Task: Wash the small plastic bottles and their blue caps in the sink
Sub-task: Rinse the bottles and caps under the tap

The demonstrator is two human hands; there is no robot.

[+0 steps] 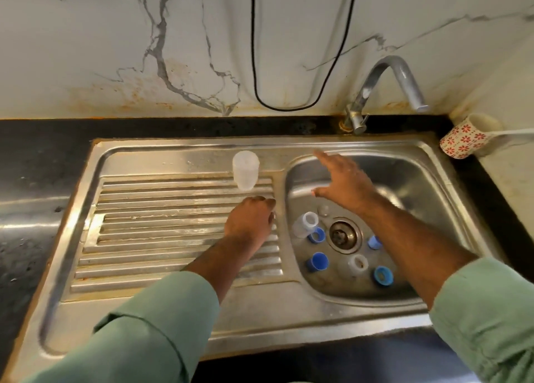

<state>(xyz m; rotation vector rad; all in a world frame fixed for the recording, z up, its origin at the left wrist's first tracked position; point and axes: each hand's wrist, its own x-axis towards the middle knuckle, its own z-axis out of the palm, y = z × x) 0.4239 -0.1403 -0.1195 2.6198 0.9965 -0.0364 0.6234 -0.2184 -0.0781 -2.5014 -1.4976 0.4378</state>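
We are reaching our right hand (344, 184), fingers spread and empty, over the sink (427, 177); left hand (250, 220) is resting curled on the drainboard (161, 223), contents indiscernible.

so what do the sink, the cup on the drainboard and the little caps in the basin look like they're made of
The sink looks like brushed stainless steel: grey, reflective, with pressed ridges. The cup appears to be translucent, frosted plastic, since the ridges show faintly through it. The blue caps look like opaque moulded plastic with a slight sheen.
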